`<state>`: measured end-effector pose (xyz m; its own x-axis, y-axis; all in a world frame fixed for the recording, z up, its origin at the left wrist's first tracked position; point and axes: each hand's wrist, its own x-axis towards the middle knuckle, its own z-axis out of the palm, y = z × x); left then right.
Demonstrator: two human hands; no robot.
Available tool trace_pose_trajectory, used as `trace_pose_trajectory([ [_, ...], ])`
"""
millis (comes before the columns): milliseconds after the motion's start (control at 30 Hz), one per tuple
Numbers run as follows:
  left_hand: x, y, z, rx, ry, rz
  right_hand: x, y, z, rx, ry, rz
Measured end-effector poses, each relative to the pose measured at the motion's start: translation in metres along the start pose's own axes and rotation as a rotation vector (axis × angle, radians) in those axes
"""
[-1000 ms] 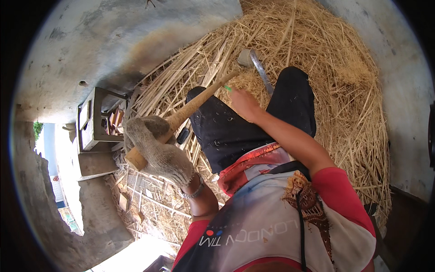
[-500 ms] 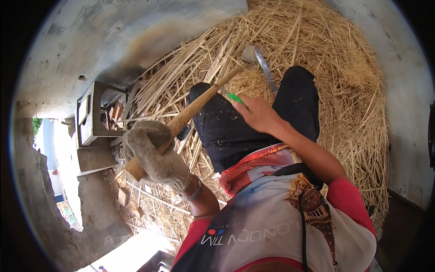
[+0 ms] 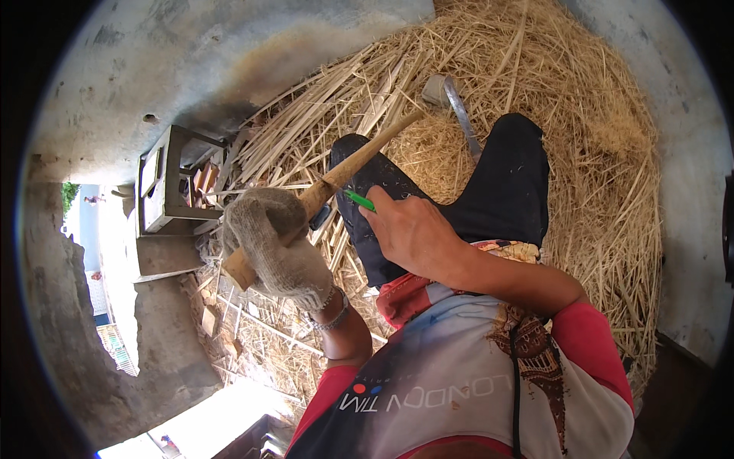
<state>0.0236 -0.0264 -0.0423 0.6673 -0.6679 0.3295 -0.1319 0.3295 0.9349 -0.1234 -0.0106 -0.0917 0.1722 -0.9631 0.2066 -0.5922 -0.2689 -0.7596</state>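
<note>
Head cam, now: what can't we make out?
All head view:
Slim green-handled tool: grip mostly inside the bare right hand
Its tip: too small to judge contact
Tan round wooden stick, gripped section: under the grey-gloved left hand
Curved grey metal blade, near end: behind black trouser leg

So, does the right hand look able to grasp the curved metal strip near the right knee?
Probably not as it stands: the right hand holds a green-handled tool. The way to the curved metal strip otherwise looks mostly free, since its upper part shows uncovered.

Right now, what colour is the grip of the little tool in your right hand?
Bright green; the tool's grip shows best in the head view.
</note>
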Motion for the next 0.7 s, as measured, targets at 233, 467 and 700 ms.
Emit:
trace_pose_trajectory([
  [233,0.005,0.006,0.007,0.287,-0.035,0.277,0.009,-0.02,-0.003,0.045,0.025,0.027],
  [467,-0.009,0.024,0.022,-0.172,-0.016,0.043,0.005,-0.015,0.005,0.031,0.076,0.072],
  [700,-0.013,0.035,0.029,0.058,-0.024,0.192,0.005,0.007,0.018,-0.044,0.195,-0.044],
])
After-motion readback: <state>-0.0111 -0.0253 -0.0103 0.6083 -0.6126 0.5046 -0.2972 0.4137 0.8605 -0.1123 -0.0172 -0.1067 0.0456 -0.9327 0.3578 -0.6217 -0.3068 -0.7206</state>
